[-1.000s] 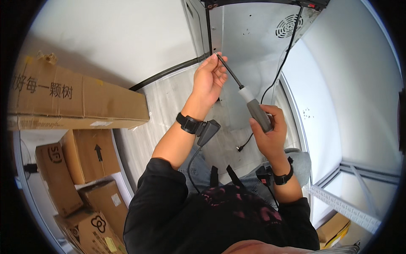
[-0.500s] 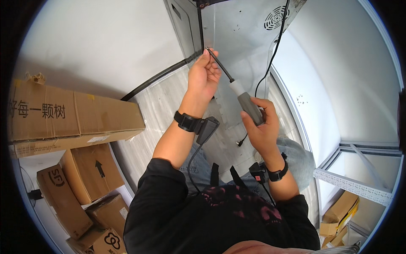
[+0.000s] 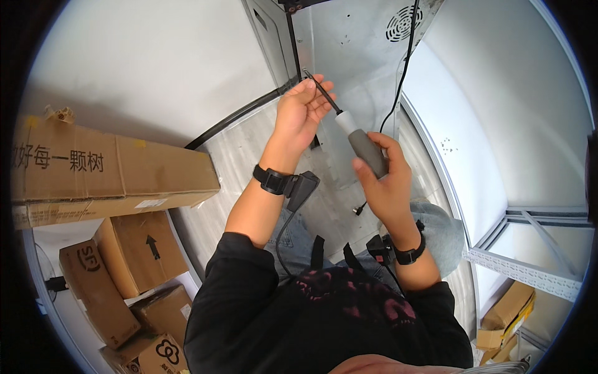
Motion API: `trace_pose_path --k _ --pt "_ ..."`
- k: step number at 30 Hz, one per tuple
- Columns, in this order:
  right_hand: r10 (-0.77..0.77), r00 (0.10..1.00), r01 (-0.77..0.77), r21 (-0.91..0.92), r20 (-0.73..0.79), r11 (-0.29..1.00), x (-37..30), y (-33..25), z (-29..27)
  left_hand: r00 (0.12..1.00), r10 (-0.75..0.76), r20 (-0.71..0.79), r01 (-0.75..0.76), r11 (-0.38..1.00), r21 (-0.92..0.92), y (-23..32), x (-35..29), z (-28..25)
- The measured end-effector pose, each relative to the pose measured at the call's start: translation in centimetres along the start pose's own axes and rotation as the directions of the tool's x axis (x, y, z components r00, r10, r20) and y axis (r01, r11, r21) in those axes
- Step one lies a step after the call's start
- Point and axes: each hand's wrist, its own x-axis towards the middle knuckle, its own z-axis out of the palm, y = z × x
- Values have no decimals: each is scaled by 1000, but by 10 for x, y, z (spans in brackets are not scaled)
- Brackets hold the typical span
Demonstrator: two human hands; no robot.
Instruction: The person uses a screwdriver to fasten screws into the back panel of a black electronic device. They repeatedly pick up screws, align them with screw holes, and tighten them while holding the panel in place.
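Note:
My right hand (image 3: 387, 174) is wrapped round the handle of a screwdriver (image 3: 367, 153) with a thick grey grip and a white collar. Its dark shaft slants up and left, and the tip meets or nearly meets the left edge of a grey metal panel (image 3: 355, 68), close to a small screw or hole. My left hand (image 3: 302, 109) is beside the shaft near the tip, palm up. Its fingers are loosely stretched out behind the shaft, with the thumb close against it. Whether the thumb touches the shaft is hard to tell.
The panel has a round slotted vent (image 3: 403, 23), and a black cord (image 3: 405, 81) hangs across it. A plug (image 3: 359, 210) lies on the floor. At left are a long cardboard box (image 3: 156, 165) and several smaller boxes (image 3: 146, 252). A white metal frame (image 3: 523, 271) stands at right.
My left fingers have loosened from around the tip and spread further past the shaft. The right hand and screwdriver have barely moved. The whole view has shifted slightly.

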Motion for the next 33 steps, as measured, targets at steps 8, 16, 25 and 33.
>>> trace_pose_path --k 8,16,25,33 --pt "-277 955 253 -191 -110 948 -17 17 2 999 26 -24 -26 1000 0 -6 5 -3" --pt "-260 956 235 -178 -133 955 -14 12 2 996 12 86 -19 997 80 -4 -8 6" --pt "22 997 -29 -110 -69 994 -21 9 4 999 1 54 -4 998 64 -5 -7 7" --pt "-247 950 235 -84 -191 968 -21 27 10 999 35 37 -39 993 114 -9 -5 9"
